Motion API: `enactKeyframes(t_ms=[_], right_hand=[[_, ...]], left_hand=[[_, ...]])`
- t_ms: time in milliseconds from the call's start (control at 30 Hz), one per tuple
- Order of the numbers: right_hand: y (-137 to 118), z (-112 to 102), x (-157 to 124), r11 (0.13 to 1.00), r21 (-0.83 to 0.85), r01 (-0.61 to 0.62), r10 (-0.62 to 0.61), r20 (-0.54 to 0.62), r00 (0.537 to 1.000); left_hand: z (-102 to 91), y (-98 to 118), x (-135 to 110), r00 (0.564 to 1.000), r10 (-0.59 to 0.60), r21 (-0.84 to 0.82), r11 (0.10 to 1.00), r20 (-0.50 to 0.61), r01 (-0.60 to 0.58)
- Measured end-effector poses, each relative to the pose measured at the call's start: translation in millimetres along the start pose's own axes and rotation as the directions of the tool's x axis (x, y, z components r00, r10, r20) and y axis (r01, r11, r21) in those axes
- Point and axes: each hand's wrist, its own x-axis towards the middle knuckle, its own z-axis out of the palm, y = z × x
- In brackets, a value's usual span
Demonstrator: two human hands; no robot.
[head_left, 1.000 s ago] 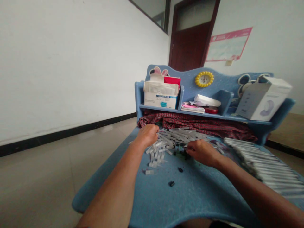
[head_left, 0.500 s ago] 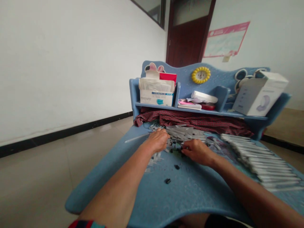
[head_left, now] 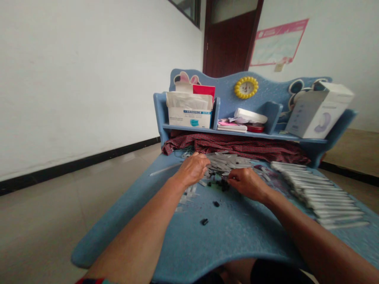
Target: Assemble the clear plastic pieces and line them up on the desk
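Note:
My left hand (head_left: pixel 194 169) is closed, fingers curled, at the left edge of a heap of thin clear-grey plastic pieces (head_left: pixel 227 161). What its fingertips grip is hidden. Facing it across a small gap, my right hand (head_left: pixel 247 182) is closed in a pinch beside a cluster of small black parts (head_left: pixel 223 184). Whatever sits between those fingers is too small to make out. Two loose black pieces, one (head_left: pixel 216 204) nearer the cluster and another (head_left: pixel 204 221) closer to me, lie on the blue desk (head_left: pixel 237 232). Short clear strips (head_left: pixel 188 195) are scattered below my left wrist.
A row of whitish pen-like tubes (head_left: pixel 322 197) lies at the right. Red checked cloth (head_left: pixel 237 148) runs along the back, beneath a shelf holding a mask box (head_left: pixel 189 116), papers (head_left: pixel 231 126) and a white carton (head_left: pixel 321 112). One long thin tube (head_left: pixel 164 169) lies at the left.
The view has shifted, so the scene sits further left and slightly higher. My right hand has drawn back a little to the right, uncovering more black parts. My left hand stays nearly in place.

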Motion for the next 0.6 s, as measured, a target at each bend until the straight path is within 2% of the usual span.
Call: enactKeyframes(t_ms=[133, 267, 400, 500, 600], right_hand=[[16.8, -13.1, 2.6, 0.994, 0.014, -0.108, 0.108, -0.068, 0.992], [31.9, -21.2, 4.4, 0.983, -0.001, -0.186, 0.186, -0.059, 0.981], [36.2, -19.3, 5.3, 0.986, -0.085, -0.147, 0.15, 0.033, 0.988], [32.0, -14.7, 4.9, 0.964, -0.25, -0.085, 0.117, 0.116, 0.986], [25.7, -11.3, 3.9, 0.931, -0.359, -0.061, 0.12, 0.146, 0.982]], left_hand=[[-5.5, 4.9, 2.2, 0.99, 0.044, -0.022, 0.999, -0.131, -0.047], [-10.8, 11.6, 4.5, 0.962, -0.057, -0.172, 0.985, -0.267, 0.01], [-14.1, 17.8, 6.1, 0.942, -0.203, -0.374, 0.923, -0.268, 0.092], [-14.1, 19.8, 6.5, 0.937, -0.252, -0.483, 0.869, -0.242, 0.109], [-14.2, 20.3, 7.0, 0.932, -0.271, -0.531, 0.84, -0.24, 0.108]])
